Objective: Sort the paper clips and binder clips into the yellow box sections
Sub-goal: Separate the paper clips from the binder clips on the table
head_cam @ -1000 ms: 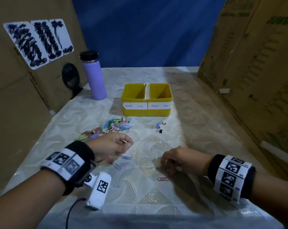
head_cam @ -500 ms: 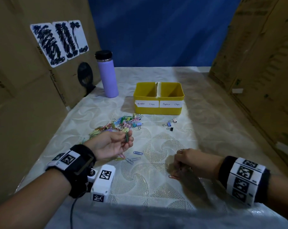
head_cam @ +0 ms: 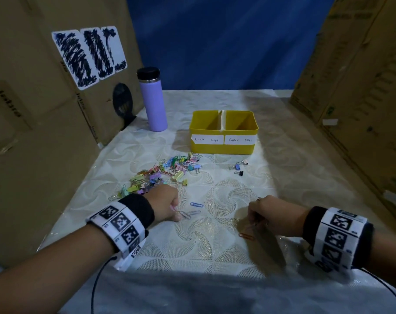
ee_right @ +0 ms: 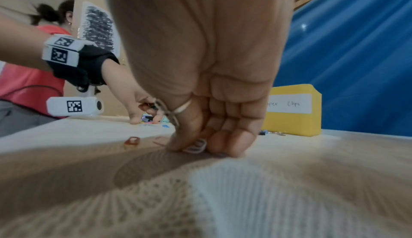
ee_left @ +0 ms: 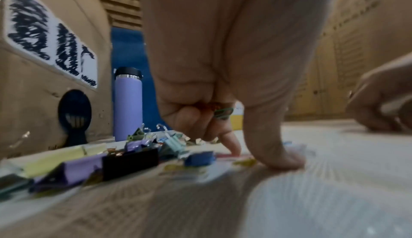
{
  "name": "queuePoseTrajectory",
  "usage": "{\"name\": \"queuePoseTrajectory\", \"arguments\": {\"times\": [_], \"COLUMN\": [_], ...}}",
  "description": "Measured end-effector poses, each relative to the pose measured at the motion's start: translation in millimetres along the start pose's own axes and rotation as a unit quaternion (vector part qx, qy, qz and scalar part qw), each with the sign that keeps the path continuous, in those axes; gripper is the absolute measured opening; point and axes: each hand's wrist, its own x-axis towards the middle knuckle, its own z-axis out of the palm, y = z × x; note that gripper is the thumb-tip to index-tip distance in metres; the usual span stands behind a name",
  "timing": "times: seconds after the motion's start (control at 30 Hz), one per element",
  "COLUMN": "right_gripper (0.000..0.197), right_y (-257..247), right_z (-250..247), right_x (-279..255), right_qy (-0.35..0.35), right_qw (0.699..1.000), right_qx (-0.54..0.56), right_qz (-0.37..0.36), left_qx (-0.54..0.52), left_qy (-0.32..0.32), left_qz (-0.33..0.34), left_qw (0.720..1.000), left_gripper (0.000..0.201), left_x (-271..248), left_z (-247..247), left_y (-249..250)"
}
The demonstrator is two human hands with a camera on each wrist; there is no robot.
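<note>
The yellow box (head_cam: 224, 148) stands mid-table, its sections labelled "Binder Clips" on the left and "Paper Clips" on the right. A mixed pile of coloured clips (head_cam: 165, 173) lies in front of it to the left. My left hand (head_cam: 176, 211) is down on the cloth; a green paper clip (ee_left: 223, 113) is tucked in its curled fingers, while thumb and index tips (ee_left: 233, 146) press beside a pink clip. My right hand (head_cam: 251, 220) pinches a pale paper clip (ee_right: 197, 146) against the cloth. An orange paper clip (head_cam: 247, 236) lies just in front of it.
A purple bottle (head_cam: 152, 103) stands left of the box. Cardboard walls (head_cam: 45, 132) close both sides. A few binder clips (head_cam: 238, 167) lie in front of the box's right section. A blue paper clip (head_cam: 196, 204) and grey ones (head_cam: 190, 213) lie between my hands.
My left hand, raised with the green clip half a second ago, has dropped to the cloth by the loose paper clips. My right hand stays low near the orange clip.
</note>
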Motion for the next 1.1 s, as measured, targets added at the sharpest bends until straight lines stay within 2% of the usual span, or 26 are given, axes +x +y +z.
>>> {"name": "queuePoseTrajectory", "arguments": {"times": [0.1, 0.2, 0.33, 0.4, 0.6, 0.73, 0.8, 0.9, 0.97, 1.1], "right_gripper": [0.026, 0.025, 0.025, 0.027, 0.022, 0.012, 0.016, 0.016, 0.017, 0.017], "right_y": [-5.4, -11.1, -7.7, -10.5, -30.7, -37.7, -40.4, -43.5, -46.4, -52.3], "right_z": [1.7, 3.2, -1.4, -0.1, 15.8, 18.1, 18.9, 17.5, 13.4, -2.2], "right_x": [-2.2, -3.6, -7.9, -10.5, -7.1, -8.6, -8.4, -8.8, -6.8, 18.7], "right_qy": [-0.022, -0.006, 0.047, 0.043, 0.015, 0.013, 0.006, -0.004, -0.017, 0.007], "right_qw": [0.999, 0.999, 0.998, 0.997, 0.999, 0.999, 0.999, 0.997, 0.996, 0.998], "right_qx": [-0.028, -0.031, 0.039, 0.061, 0.027, 0.005, -0.014, -0.034, -0.042, 0.004], "right_qz": [0.022, 0.023, 0.016, 0.001, -0.022, -0.043, -0.049, -0.065, -0.074, -0.068], "left_qx": [0.016, 0.000, -0.032, -0.038, -0.126, -0.012, 0.013, -0.035, -0.085, -0.124], "left_qy": [-0.020, -0.008, -0.005, 0.005, 0.015, 0.033, 0.023, -0.008, 0.004, 0.006], "left_qz": [0.020, 0.049, 0.071, 0.073, 0.047, 0.046, 0.052, 0.022, 0.000, 0.012], "left_qw": [0.999, 0.999, 0.997, 0.997, 0.991, 0.998, 0.998, 0.999, 0.996, 0.992], "left_gripper": [0.028, 0.029, 0.034, 0.037, 0.036, 0.032, 0.032, 0.026, 0.017, 0.020], "left_x": [5.0, 1.9, -0.7, 0.7, 5.3, 3.5, 0.4, -2.8, -8.1, -11.7], "left_z": [1.9, 3.7, 0.4, -0.4, -0.3, -8.1, -9.4, -4.5, -3.4, -3.5], "left_y": [-6.6, -13.2, -27.9, -33.2, -32.3, -25.6, -21.5, -22.6, -20.8, -4.3]}}
